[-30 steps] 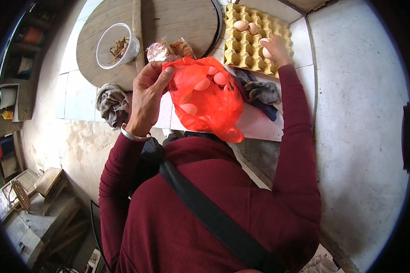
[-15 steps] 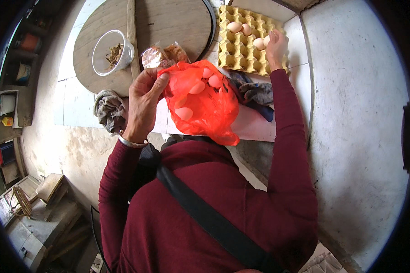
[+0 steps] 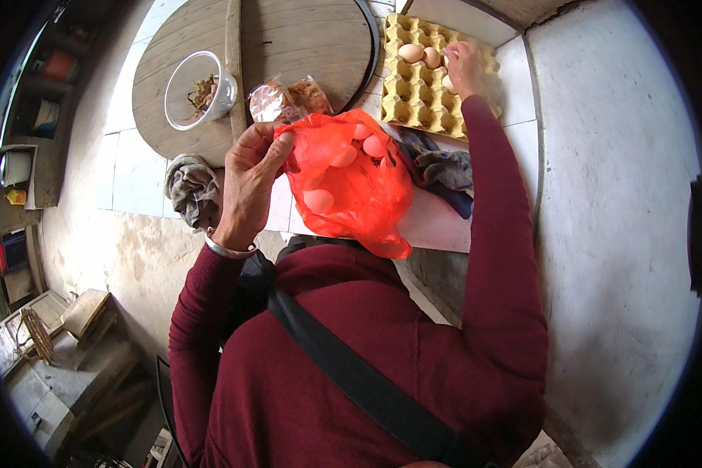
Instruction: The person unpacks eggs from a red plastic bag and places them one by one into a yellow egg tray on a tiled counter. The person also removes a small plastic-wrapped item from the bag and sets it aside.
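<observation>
Your L fingers point(image 3: 278, 150) grip bag point(image 3: 366, 203) over near edge of surface point(image 3: 438, 226); R fingers point(image 3: 454, 53) over tray point(image 3: 403, 88), nr far-R corner, can't tell grip.

At 12 o'clock you have a bright, see-through red plastic bag point(image 3: 359, 214) with small black markings, and the eggs point(image 3: 318, 201) inside it look salmon pink. At 1 o'clock your egg tray point(image 3: 402, 113) is mustard yellow, patterned in a regular grid of cups, its own eggs point(image 3: 411, 53) pale tan. At 11 o'clock the round board point(image 3: 304, 47) is grey-brown with streaky wood grain, while the worktop point(image 3: 129, 175) is white, crossed by thin tile lines. The crumpled cloth point(image 3: 191, 191) between 9 and 10 o'clock is mottled grey. Your sweater point(image 3: 288, 390), at 6 o'clock, is plain maroon under a black strap point(image 3: 359, 374).
</observation>
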{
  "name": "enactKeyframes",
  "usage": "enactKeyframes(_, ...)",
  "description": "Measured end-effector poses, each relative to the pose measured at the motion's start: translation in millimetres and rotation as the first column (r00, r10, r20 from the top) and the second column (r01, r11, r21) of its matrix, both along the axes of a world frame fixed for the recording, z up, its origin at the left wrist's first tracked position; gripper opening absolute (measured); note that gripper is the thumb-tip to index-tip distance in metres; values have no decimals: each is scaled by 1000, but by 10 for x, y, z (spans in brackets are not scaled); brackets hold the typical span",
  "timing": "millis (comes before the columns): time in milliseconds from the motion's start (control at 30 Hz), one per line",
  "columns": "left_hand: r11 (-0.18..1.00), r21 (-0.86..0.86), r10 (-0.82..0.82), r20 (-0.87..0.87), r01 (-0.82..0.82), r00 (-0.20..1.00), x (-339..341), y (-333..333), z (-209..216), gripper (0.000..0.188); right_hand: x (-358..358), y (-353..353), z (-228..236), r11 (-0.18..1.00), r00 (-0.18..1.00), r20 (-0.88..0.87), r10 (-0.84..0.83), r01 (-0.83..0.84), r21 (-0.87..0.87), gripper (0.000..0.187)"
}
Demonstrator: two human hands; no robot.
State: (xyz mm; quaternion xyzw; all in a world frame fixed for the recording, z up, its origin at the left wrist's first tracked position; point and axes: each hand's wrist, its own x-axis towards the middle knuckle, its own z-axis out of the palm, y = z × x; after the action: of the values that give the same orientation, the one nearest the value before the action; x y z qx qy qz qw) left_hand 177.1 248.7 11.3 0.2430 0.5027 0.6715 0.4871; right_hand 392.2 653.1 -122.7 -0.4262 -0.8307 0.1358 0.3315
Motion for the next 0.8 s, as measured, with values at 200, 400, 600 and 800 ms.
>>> enactKeyframes(200, 1000, -1, 13, 5, -13, 1000, -17, 4, -15, 11, -32, 43, 6, 989, 976, 158, 147, -142, -40, 26)
enactKeyframes(400, 1000, 2, 8, 26, -8, 1000, -13, 30, -24, 11, -70, -72, 121, 979, 891, 406, 202, -188, -74, 48)
enactKeyframes(600, 1000, 16, -15, 38, 15, 999, -8, 62, -14, 11, 79, -20, 80, 912, 964, -100, 248, -267, -312, 45)
enactKeyframes(800, 1000, 18, -17, 39, 16, 999, 0, 67, -48, 11, 113, -520, 453, 752, 887, -402, 228, -423, -506, 46)
